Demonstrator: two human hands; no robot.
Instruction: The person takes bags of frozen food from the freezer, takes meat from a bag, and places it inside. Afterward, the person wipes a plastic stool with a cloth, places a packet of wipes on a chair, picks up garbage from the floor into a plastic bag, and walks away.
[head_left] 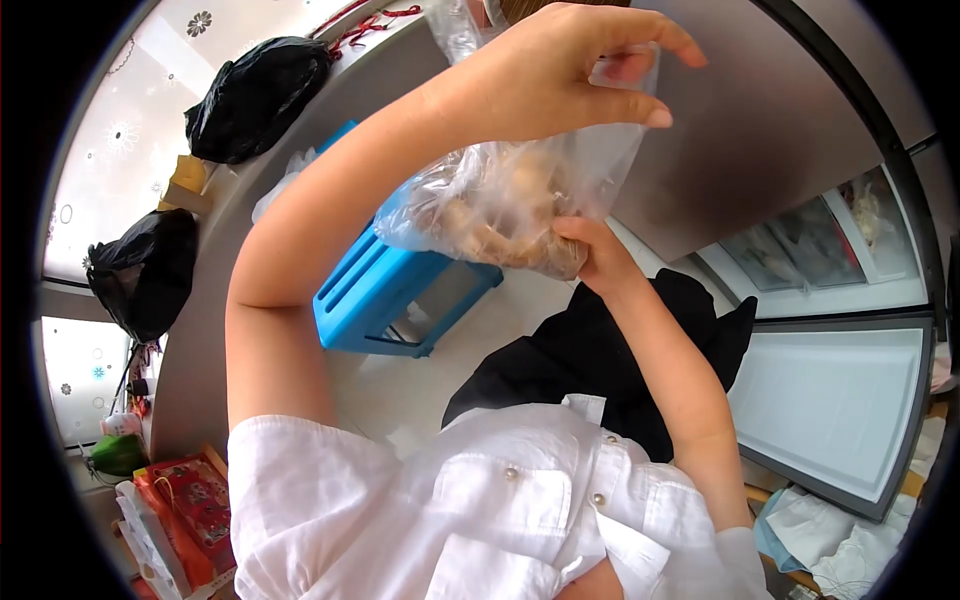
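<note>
fridge (690, 165): grey, right of the bag (480, 215); frosted drawers in view.

open door (825, 405): white inside, below and right of the bag, well apart.

stool (385, 290): blue, below and left of the bag.

bag: clear, thin, held up before the body, partly behind the left hand (635, 85); mouth not clearly seen.

black bag (258, 98): above and left of the bag.

left hand: at the bag's upper part, thumb and forefinger spread wide; other fingers partly hidden, so what they hold cannot be told.

right hand (597, 257): at the bag's lower right corner, pinching it between thumb and fingers.

lumps (530, 178): pale brown, inside the bag, kind unclear.

risks, as judged: thin plastic could tear under the pinch; slack higher up could let the bag tip, spilling lumps onto the floor (380, 388).
</note>
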